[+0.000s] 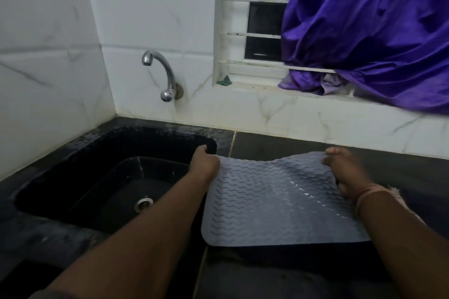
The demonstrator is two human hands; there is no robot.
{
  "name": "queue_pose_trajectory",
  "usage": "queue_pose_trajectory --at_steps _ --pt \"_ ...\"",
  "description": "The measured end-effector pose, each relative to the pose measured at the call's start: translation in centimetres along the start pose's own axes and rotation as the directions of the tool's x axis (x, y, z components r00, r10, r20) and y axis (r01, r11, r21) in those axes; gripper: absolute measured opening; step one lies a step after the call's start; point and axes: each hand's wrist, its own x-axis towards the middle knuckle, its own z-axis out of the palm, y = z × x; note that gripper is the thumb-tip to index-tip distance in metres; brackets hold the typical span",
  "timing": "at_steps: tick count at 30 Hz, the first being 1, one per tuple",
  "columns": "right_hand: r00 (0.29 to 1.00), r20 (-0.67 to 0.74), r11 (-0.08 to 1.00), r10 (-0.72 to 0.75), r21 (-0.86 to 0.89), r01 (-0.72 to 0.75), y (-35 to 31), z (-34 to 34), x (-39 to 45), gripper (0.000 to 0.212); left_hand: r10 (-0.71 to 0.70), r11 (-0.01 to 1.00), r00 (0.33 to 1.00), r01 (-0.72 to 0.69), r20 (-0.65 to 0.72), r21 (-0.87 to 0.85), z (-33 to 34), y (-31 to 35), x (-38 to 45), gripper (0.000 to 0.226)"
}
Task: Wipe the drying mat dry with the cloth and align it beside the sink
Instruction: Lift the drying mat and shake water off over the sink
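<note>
Black counter [303, 145], black sink [80, 165], white marble-tiled wall [48, 56], purple curtain [376, 31]

Home kitchen: black sink [73, 153], wall tap [165, 75], marble-look tiles [48, 56], dark counter [291, 143], curtained window [262, 19].

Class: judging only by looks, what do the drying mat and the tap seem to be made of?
Drying mat: probably silicone or soft rubber, grey and slightly glossy; it sags between the left hand and right hand and has moulded wavy ridges.
Tap: likely chromed metal, given its mirror-like highlights.
</note>
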Motion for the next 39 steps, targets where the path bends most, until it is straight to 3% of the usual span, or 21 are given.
queue_pose_trajectory --at_steps 1,4,7,9,13,15,18,20,21,23,25,29,33,39 --pt "1.0 0.017 0.998 0.014 0.054 -0.015 0.2 0.1 0.4 0.03 0.089 0.995 0.996 -0.087 0.033 -0.058 -0.3 -0.4 0.0 0.073" --pt "0.995 0.102 0.997 -0.005 0.073 -0.003 -0.2 0.1 0.3 0.039 0.354 0.928 0.931 -0.361 0.089 0.092 -1.9 -2.0 0.6 0.083" --pt "0.992 0.123 0.999 0.01 -0.047 -0.004 -0.1 -0.3 1.4 0.072 0.426 0.885 0.888 -0.449 0.17 0.125 -3.0 -3.6 1.0 0.083" --pt "0.99 0.13 0.995 0.062 -0.08 -0.052 0.4 -0.7 2.4 0.078 0.369 0.926 0.915 -0.377 0.162 0.018 -3.5 -4.6 1.6 0.084" --pt "0.923 0.132 0.931 0.362 -0.106 -0.35 0.6 -1.1 3.3 0.033 -0.028 0.967 0.997 0.047 0.077 -0.25 -3.8 -4.5 3.2 0.066" --pt "0.902 0.138 0.91 0.41 -0.133 -0.394 1.1 -1.4 4.3 0.032 -0.216 0.924 0.963 0.255 0.162 -0.284 -3.5 -3.5 4.0 0.044" --pt "0.888 0.178 0.902 0.424 -0.17 -0.397 1.5 -1.3 4.8 0.042 -0.412 0.891 0.874 0.445 0.257 -0.084 -3.0 -2.1 4.8 0.061" --pt "0.937 0.099 0.914 0.335 -0.274 -0.298 1.9 -1.1 5.6 0.049 -0.449 0.893 0.855 0.443 0.261 0.083 -2.8 -1.3 5.2 0.063" --pt "0.973 0.06 0.919 0.221 -0.348 -0.187 2.1 -0.9 6.0 0.05 -0.424 0.906 0.87 0.409 0.253 0.112 -2.5 -1.0 5.1 0.055" --pt "0.996 0.068 0.86 0.055 -0.509 -0.013 2.0 -0.4 5.6 0.04 -0.257 0.966 0.952 0.254 0.166 0.039 -2.2 -1.3 5.6 0.039" --pt "0.993 0.118 0.761 -0.022 -0.642 0.093 2.2 -0.5 5.1 0.044 -0.092 0.993 0.993 0.096 0.069 -0.063 -2.3 -2.0 5.7 0.033" --pt "0.992 0.116 0.662 0.053 -0.748 0.052 3.3 -2.1 4.5 0.076 -0.128 0.991 0.992 0.128 -0.008 0.049 -2.8 -3.9 4.2 0.046" --pt "0.985 0.154 0.519 0.074 -0.85 0.094 3.1 -2.2 2.7 0.063 -0.151 0.967 0.986 0.162 -0.067 0.196 -3.8 -5.8 1.3 0.044" --pt "0.972 0.22 0.383 0.078 -0.907 0.174 0.7 -1.7 0.4 0.034 -0.237 0.97 0.971 0.237 -0.004 0.056 -6.2 -8.8 -1.8 0.018"
